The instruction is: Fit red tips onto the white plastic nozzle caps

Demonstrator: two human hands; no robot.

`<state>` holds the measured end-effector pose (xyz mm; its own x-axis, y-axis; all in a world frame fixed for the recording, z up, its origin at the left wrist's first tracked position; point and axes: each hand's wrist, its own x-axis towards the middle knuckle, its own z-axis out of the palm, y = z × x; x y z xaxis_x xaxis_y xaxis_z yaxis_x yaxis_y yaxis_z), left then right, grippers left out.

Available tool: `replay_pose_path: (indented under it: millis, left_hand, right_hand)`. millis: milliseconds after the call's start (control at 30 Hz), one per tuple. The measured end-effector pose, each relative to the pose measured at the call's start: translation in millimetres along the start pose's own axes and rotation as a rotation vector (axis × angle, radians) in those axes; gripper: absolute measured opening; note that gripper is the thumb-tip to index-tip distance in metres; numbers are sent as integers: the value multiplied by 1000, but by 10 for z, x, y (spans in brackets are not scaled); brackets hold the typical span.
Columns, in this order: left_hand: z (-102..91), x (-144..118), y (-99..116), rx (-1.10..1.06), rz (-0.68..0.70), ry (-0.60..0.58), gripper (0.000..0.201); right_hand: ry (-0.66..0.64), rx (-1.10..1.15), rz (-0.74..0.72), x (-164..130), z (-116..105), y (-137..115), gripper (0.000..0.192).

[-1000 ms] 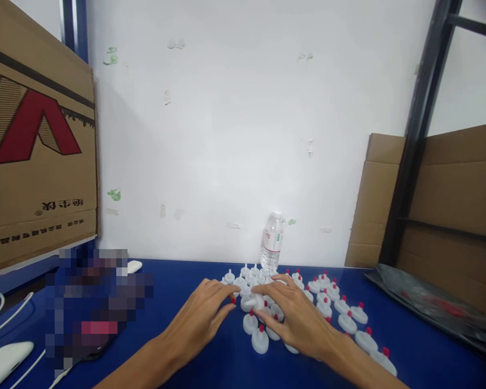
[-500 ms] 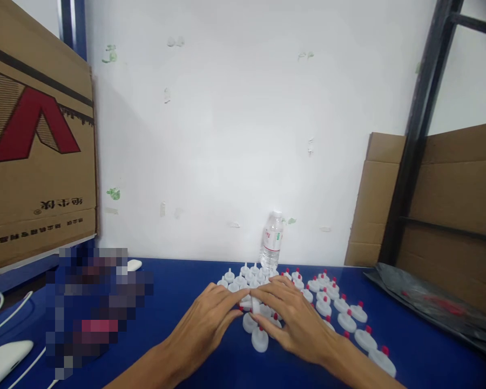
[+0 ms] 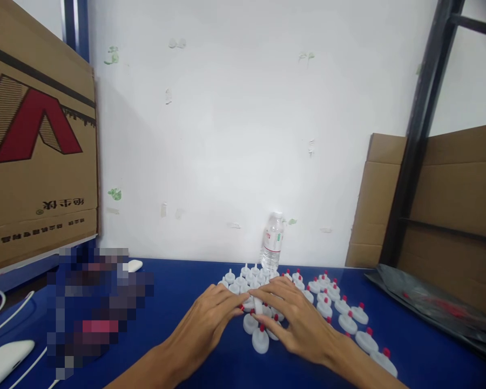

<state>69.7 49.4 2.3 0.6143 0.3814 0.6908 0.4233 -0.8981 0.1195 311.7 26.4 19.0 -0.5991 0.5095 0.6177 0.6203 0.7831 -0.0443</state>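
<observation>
My right hand [image 3: 295, 313] is closed on a white plastic nozzle cap [image 3: 258, 306], held between the thumb and fingers above the blue table. Close on its left is my left hand [image 3: 204, 316], its fingers bent together and their tips meeting the cap. A small red tip cap [image 3: 242, 308] shows at the left fingertips, partly hidden by them. Just below the hands stand a white nozzle cap with a red tip [image 3: 260, 341] and another one [image 3: 250, 323]. Behind my fingers are several white nozzle caps without red tips [image 3: 229, 276], partly covered by the hands.
More red-tipped nozzle caps [image 3: 348, 323] stand in loose rows at the right. A clear water bottle [image 3: 272, 243] leans by the wall. A dark plastic bag [image 3: 437, 302] lies far right; a large cardboard box [image 3: 40, 183], cables and a white device [image 3: 8, 356] are at left.
The hands stay together in nearly the same place. The white nozzle cap in the right hand has shifted slightly, and the fingertips have moved a little around it. The view has moved slightly.
</observation>
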Motion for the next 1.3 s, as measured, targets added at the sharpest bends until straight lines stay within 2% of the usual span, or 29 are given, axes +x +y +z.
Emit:
replay_pose_path:
  millis: [200,333,500,733,967,1167,1300]
  left_hand:
    - [19,1,-56,-166,-191,12,24]
    - [5,22,-16,-190,-208,-33,20]
    - [-29,36,106,-216,-245,-66,27]
    - [-64,80,235,-389,-368,15,37]
    - [-24,25,279,-427,-453,-30,42]
    - [23,9,217,-498,-486,-35,48]
    - [-51,88,201,-336,-412,-107,46]
  right_hand:
    - [3,93,14,-6,14,5,36]
    - [40,118,19,-5,19,7,32]
    - [56,105,-17,-25,46,-16,34]
    - [146,84,-47,-49,75,-93,38]
    - [94,52,-128,-51,87,-90,43]
    - [94,-41,-169,-40,54,-140,40]
    - [15,-176,-187,42,25,-165,28]
